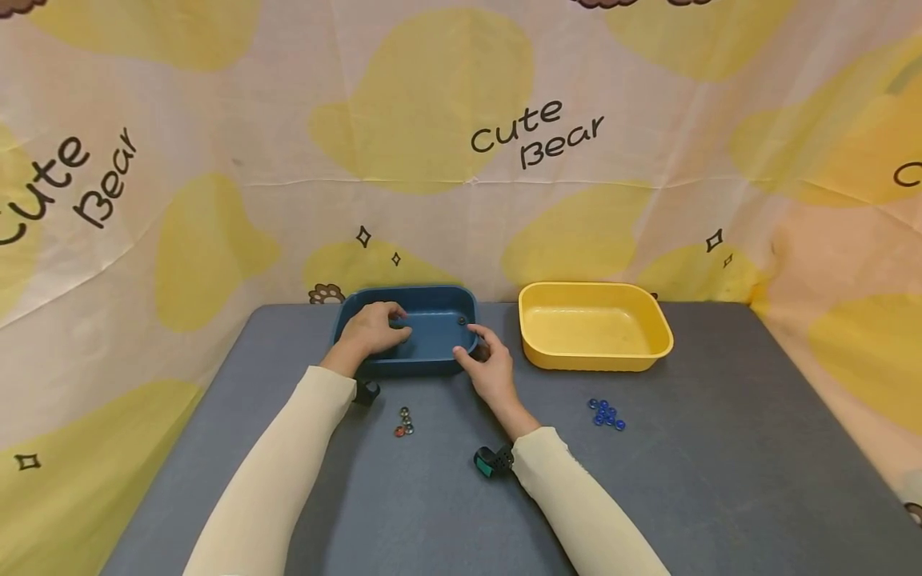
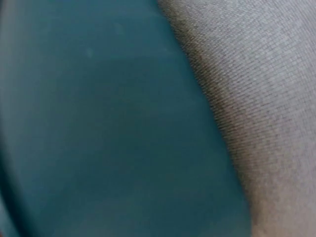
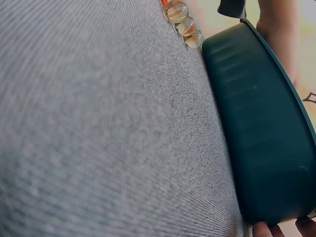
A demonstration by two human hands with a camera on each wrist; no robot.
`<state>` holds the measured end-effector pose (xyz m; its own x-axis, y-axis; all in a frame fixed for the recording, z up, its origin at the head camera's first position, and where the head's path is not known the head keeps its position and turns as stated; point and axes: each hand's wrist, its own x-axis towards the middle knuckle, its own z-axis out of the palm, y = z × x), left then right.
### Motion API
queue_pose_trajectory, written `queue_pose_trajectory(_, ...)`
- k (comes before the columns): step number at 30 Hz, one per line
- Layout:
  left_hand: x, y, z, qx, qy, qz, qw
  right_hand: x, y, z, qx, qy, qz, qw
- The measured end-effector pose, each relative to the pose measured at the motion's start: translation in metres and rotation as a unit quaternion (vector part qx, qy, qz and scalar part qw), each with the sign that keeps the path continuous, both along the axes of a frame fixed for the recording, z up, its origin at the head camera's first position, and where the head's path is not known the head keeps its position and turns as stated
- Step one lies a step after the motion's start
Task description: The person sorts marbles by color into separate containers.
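A blue plastic basin (image 1: 425, 366) stands at the back of the table, with a small dark marble (image 1: 462, 321) inside near its right end. My left hand (image 1: 370, 328) reaches over the basin's left front, thumb and fingers apart inside the rim. I cannot tell whether a small thing lies between them. At the right end, my right hand (image 1: 491, 370) has its thumb and fingers spread at the basin's corner. In the right wrist view its fingertips (image 3: 261, 229) touch the basin's end wall. The left wrist view holds mostly the basin's outer wall (image 2: 123, 123).
A yellow basin (image 1: 596, 362) stands to the right. Several clear and orange marbles (image 1: 405, 422) lie in front of the blue basin; several blue marbles (image 1: 607, 414) lie before the yellow one. A printed cloth (image 1: 446, 216) hangs behind the grey table (image 1: 432, 504).
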<state>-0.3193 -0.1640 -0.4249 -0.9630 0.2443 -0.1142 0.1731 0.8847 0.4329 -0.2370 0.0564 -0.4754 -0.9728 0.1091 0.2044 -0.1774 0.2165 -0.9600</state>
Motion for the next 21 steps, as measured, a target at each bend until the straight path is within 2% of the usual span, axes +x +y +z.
queue_pose_trajectory(10, 0.013, -0.002, 0.013, 0.012, 0.010, -0.001, 0.9999, 0.001, 0.000, 0.002, -0.004, -0.006, 0.002, 1.0000)
queue_pose_trajectory(21, 0.027, -0.006, 0.022, -0.008, 0.031, -0.010, 0.9994, 0.002, 0.000, 0.002, -0.006, 0.000, 0.003, 1.0000)
